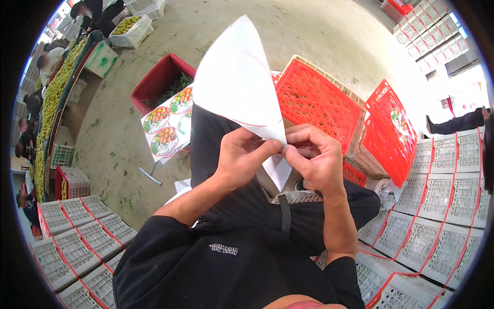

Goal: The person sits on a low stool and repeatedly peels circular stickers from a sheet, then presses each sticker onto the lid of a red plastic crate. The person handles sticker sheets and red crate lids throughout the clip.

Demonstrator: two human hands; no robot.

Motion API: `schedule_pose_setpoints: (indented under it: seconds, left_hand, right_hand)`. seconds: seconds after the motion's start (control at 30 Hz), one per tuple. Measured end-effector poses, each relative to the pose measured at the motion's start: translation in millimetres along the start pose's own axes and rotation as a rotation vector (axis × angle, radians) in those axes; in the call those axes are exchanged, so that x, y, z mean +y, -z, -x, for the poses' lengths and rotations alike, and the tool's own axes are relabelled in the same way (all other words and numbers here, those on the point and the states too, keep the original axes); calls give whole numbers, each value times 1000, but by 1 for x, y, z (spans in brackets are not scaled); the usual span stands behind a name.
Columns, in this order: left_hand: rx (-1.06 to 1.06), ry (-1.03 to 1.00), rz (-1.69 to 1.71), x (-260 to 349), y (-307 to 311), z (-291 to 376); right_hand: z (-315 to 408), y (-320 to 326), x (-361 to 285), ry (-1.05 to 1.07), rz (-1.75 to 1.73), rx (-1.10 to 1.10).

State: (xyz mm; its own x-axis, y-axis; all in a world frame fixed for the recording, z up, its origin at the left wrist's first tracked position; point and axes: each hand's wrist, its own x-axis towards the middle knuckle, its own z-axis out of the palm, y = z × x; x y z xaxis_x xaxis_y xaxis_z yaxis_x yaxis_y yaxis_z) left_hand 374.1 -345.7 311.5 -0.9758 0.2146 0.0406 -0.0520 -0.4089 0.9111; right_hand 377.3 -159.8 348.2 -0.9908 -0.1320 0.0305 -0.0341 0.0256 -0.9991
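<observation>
A white paper sheet [239, 77], bent and partly peeled or folded at its lower corner, rises in front of me. My left hand [251, 154] pinches that corner between thumb and fingers. Close beside it, thumbs nearly touching, my right hand [314, 156] pinches the same corner. A pointed flap hangs below the fingers. Left of the paper lie sheets of round printed fruit labels [164, 141]. To the right, a red plastic crate lid [316, 100] covers a cream crate, and another red lid [389, 131] with a round label leans there.
A red tub [144, 87] with leaves stands ahead left, near a metal T-handle [149, 176]. Stacked grey crates with red straps [432, 193] flank me on both sides. At far left, several people work along a conveyor of green fruit [54, 104]. One person's leg shows at far right.
</observation>
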Motion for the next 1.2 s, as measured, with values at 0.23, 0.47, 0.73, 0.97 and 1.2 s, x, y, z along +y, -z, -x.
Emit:
schedule_pose_setpoints:
  seconds: [0.23,0.47,0.73,0.97,1.2]
  left_hand:
    - [-75,-34,-55,0,-8,-2]
    - [-90,-12,-53,-5,-10,-3]
    - [-47,-9,-76,-12,-11,-5]
    - [-44,16,-110,-14,-9,-5]
    - [-48,8,-85,-17,-8,-6]
  right_hand:
    - [-2,17,-4,-78,-38,-7]
    - [2,19,4,-32,-53,-4]
    - [2,16,8,13,-32,-15]
    - [-2,20,18,-63,-142,-26]
    - [-7,26,25,-90,-70,-36]
